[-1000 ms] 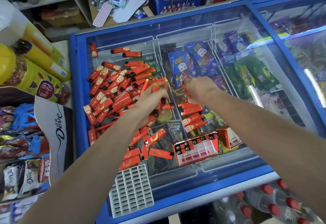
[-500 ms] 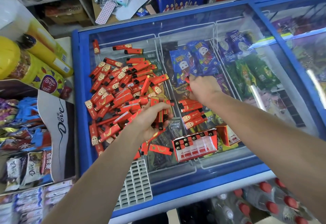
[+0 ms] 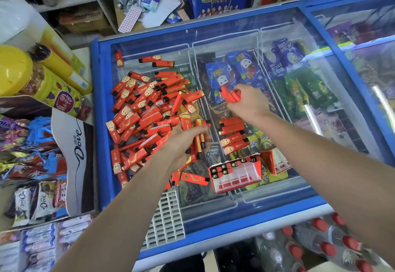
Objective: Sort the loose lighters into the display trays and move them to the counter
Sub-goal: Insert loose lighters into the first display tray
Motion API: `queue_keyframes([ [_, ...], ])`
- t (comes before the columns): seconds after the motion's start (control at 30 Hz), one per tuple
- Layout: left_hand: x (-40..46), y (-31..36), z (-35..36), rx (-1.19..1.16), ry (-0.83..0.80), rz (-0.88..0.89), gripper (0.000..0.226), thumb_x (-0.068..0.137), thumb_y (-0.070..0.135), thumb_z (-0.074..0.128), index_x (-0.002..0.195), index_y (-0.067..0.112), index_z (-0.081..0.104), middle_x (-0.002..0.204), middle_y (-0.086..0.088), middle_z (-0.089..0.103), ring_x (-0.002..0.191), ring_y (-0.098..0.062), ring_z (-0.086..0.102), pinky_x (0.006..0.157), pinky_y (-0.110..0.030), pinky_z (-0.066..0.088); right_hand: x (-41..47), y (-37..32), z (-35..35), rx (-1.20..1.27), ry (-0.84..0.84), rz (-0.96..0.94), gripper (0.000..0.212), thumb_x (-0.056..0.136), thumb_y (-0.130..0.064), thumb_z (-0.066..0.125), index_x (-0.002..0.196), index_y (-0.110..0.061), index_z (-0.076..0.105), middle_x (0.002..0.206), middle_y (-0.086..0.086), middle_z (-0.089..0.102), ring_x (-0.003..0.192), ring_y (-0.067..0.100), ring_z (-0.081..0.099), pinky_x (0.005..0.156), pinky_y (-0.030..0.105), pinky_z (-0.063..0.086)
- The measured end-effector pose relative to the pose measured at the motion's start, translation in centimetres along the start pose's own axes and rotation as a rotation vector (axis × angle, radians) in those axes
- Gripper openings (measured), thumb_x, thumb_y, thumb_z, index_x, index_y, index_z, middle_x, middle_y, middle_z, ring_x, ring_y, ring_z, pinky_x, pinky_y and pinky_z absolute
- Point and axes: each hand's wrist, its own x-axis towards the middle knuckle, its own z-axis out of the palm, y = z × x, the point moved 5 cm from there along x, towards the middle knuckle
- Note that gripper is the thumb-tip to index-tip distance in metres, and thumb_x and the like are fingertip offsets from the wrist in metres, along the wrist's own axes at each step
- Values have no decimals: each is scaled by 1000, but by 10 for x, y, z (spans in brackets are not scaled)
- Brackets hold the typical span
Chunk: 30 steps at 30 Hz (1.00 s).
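A heap of loose red lighters [image 3: 145,109] lies on the glass lid of a blue chest freezer [image 3: 100,122]. My left hand [image 3: 183,143] grips a bunch of several red lighters [image 3: 198,137] at the heap's right edge. Farther back, my right hand [image 3: 245,102] holds a few red lighters [image 3: 229,95] above the glass. A short row of lighters [image 3: 233,134] lies between the hands. A red and white display tray [image 3: 237,174], with a few lighters standing in its back left cells, sits near the front edge. A white grid tray insert [image 3: 165,220] lies at the front left.
A second red tray [image 3: 275,162] sits to the right of the first. Snack jars [image 3: 38,81] and a Dove chocolate rack [image 3: 72,143] crowd the left side. Bottles with red caps [image 3: 320,248] stand below the freezer front. Ice cream packs show under the glass.
My left hand drew back toward me with its bunch of lighters, out of the heap. My right hand lifted a few lighters and turned them; the view shifted slightly.
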Motion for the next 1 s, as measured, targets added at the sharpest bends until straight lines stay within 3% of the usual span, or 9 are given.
queue_keyframes([
  [0.1, -7, 7, 2, 9, 40, 58, 20, 96, 5, 70, 100, 20, 56, 73, -11, 68, 66, -25, 64, 61, -35, 57, -22, -12, -4, 424, -70, 57, 13, 81, -22, 76, 84, -25, 64, 73, -9, 63, 66, 10, 59, 63, 30, 45],
  [0.23, -16, 14, 5, -17, 71, 132, 20, 94, 10, 74, 100, 21, 58, 71, -8, 67, 59, -23, 63, 63, -36, 55, -63, -20, -8, 729, -191, 90, 26, 82, -26, 79, 103, -12, 71, 81, 0, 68, 74, 15, 64, 80, 37, 54],
  [0.33, -25, 16, 8, -38, 88, 183, 28, 91, 12, 79, 111, 16, 60, 75, -9, 70, 56, -22, 64, 55, -33, 58, -91, -20, -9, 834, -314, 87, 26, 83, -22, 80, 106, -11, 73, 77, -2, 69, 71, 13, 64, 73, 36, 53],
  [0.43, -35, 15, 11, 2, 86, 252, 26, 88, 9, 81, 105, 18, 62, 83, -9, 73, 59, -20, 67, 56, -33, 57, -117, -21, -11, 875, -384, 65, 22, 85, -11, 79, 106, -14, 75, 74, -7, 69, 64, 7, 62, 62, 24, 48],
  [0.53, -47, 10, 19, 100, 58, 326, 28, 86, 4, 81, 101, 16, 61, 77, -9, 70, 58, -22, 64, 61, -35, 56, -137, -14, -17, 888, -400, 36, 26, 85, -8, 79, 110, -14, 75, 84, -3, 76, 75, 8, 70, 70, 20, 55],
  [0.73, -66, -10, 37, 261, 42, 387, 34, 83, -3, 82, 107, 12, 62, 75, -8, 69, 56, -21, 66, 63, -36, 60, -164, 6, -20, 765, -406, 47, 27, 82, -8, 81, 106, -19, 74, 76, 1, 68, 64, 14, 61, 57, 29, 49],
  [0.83, -77, -21, 41, 348, 57, 433, 35, 84, -1, 81, 110, 8, 61, 78, -13, 68, 59, -22, 66, 66, -35, 61, -174, 15, -26, 747, -316, 34, 28, 82, -10, 80, 106, -23, 73, 84, 12, 71, 68, 17, 64, 64, 42, 56],
  [0.9, -82, -28, 43, 424, 72, 473, 35, 84, 2, 82, 112, 7, 61, 80, -13, 69, 61, -21, 68, 66, -33, 60, -178, 21, -30, 750, -211, 16, 32, 82, -11, 78, 108, -29, 73, 90, 6, 73, 72, 19, 67, 71, 50, 59],
  [1.0, -85, -39, 46, 563, 89, 541, 33, 82, 14, 86, 106, 19, 64, 86, -1, 74, 71, -21, 72, 70, -37, 61, -185, 23, -32, 687, -135, -93, 49, 82, -9, 73, 122, -37, 68, 97, -6, 71, 81, 21, 70, 76, 44, 62],
])
